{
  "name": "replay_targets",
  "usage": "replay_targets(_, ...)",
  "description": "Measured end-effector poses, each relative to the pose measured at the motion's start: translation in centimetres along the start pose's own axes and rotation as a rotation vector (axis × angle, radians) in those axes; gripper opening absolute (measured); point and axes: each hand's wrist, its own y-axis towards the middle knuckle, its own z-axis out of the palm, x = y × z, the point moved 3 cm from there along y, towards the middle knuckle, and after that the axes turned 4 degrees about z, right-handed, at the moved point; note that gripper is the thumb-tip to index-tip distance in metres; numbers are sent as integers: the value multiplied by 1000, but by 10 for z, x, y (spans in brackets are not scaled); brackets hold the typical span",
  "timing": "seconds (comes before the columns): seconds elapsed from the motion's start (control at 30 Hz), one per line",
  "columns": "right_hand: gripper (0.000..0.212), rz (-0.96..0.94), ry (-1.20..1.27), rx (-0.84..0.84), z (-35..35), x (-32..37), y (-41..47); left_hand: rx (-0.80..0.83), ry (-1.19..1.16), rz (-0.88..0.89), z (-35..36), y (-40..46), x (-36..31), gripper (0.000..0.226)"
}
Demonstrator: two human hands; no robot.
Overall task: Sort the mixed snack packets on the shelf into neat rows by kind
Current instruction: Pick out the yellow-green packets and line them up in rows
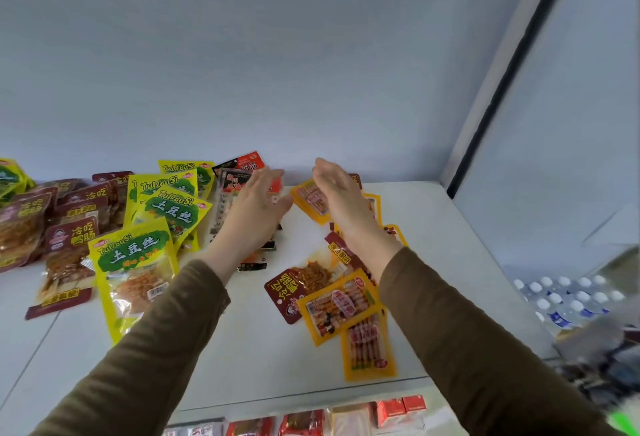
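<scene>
Snack packets lie on a white shelf. A row of yellow-green TuDouSi packets runs down the left of centre, with dark red packets further left. Black-and-red packets lie under my left hand, which hovers over them with straight fingers and holds nothing. Orange packets lie scattered at the right, mixed with a dark red packet. My right hand is held edge-on with straight fingers above the far orange packet, empty.
The shelf's back wall is close behind the packets, and a side wall with a dark post closes the right. Red packets and cartons sit on a lower shelf. Water bottles stand below at the right.
</scene>
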Motion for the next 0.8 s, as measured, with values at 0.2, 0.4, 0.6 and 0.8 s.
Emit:
replay_targets(0.2,40,-43,-378,-92,-64,-12,-35,197,-1,87,25,-42,-23,64)
replay_targets(0.4,84,148,-674,-95,-92,-49,-90,474,49,119,59,-77,-19,95)
replay_targets(0.6,120,231,-754,-30,-73,-74,-130,540,308,164,80,-89,-11,81)
replay_targets(0.8,103,134,-540,-176,-53,-87,-127,365,432,83,81,-104,-2,113)
